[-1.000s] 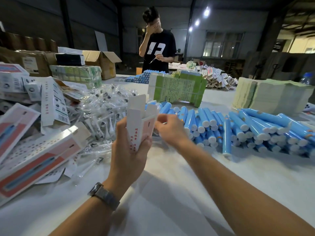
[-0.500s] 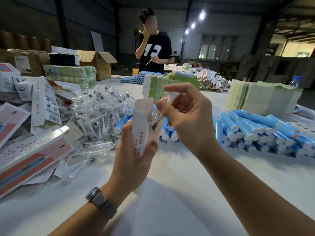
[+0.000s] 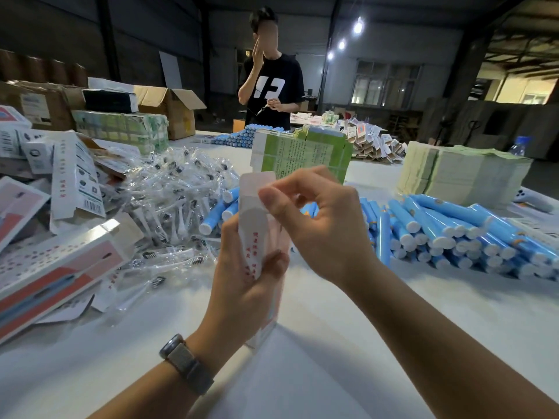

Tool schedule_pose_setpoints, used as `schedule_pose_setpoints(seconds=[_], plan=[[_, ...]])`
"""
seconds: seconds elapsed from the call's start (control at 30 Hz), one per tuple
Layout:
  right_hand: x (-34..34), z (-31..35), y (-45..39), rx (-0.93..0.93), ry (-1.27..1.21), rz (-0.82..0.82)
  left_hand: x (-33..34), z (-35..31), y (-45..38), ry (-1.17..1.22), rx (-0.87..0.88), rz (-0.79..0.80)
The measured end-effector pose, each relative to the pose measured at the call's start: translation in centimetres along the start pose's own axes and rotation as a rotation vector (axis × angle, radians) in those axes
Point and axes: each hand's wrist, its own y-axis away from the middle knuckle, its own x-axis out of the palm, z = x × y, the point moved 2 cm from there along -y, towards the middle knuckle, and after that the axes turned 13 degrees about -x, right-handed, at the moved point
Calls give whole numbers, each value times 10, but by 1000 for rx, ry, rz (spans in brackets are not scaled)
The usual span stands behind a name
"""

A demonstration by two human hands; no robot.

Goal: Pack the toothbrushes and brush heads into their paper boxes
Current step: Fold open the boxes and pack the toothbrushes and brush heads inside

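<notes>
My left hand (image 3: pixel 242 285) grips a narrow pink-and-white paper box (image 3: pixel 252 234) and holds it upright above the white table (image 3: pixel 332 343), top flap open. My right hand (image 3: pixel 323 219) is at the box's open top, thumb and curled fingers pinching a clear-wrapped brush head. Only a bit of wrapper shows below the thumb; the rest is hidden by fingers and box. A heap of wrapped brush heads (image 3: pixel 169 192) lies to the left. Blue toothbrush handles (image 3: pixel 438 228) are piled to the right.
Printed paper boxes (image 3: pixel 54 267) are strewn at the left edge. A green stack (image 3: pixel 302 152) and pale leaflet stacks (image 3: pixel 459 173) stand behind the hands. Cardboard cartons (image 3: pixel 175 107) sit at the back left. A person in a black shirt (image 3: pixel 273 89) stands across the table.
My right hand picked a wrapped brush head from the table, lifted it over the box, and has now moved down and left to the box opening. My left hand kept hold of the box.
</notes>
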Motion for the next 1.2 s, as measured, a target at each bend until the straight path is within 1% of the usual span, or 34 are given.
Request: schedule_pose_setpoints(seconds=[0.07,0.13,0.17,0.23,0.3,0.37,0.43,0.53,0.6,0.7,0.8,0.93,1.03,1.2], plan=[[-1,-4,7,-72,150,53,9,-3,2,77,-9,52],[-7,-8,15,-47,176,96,22,-5,3,155,-29,121],[-11,-11,20,-14,160,93,28,-6,1,182,-44,148],[-26,-20,26,77,35,10,42,-6,-4,214,-83,199],[-38,-29,33,198,-180,-94,58,-5,-7,238,-139,270],[-49,-36,43,302,-366,-138,75,-2,-7,256,-194,332],[-57,-40,54,338,-447,-161,86,1,-6,260,-210,353],[-65,-44,62,333,-452,-195,89,3,-11,241,-159,332],[-64,-44,62,312,-429,-207,89,4,-15,220,-118,279],[-63,-44,62,294,-418,-224,91,5,-15,124,-48,202],[-68,-46,63,309,-444,-172,92,6,-12,99,-29,156],[-75,-45,64,269,-368,-98,91,1,-7,126,-10,155],[-77,-43,64,241,-309,-81,91,-4,-4,160,6,167],[-72,-44,63,210,-283,-69,88,-3,-2,142,-26,155]])
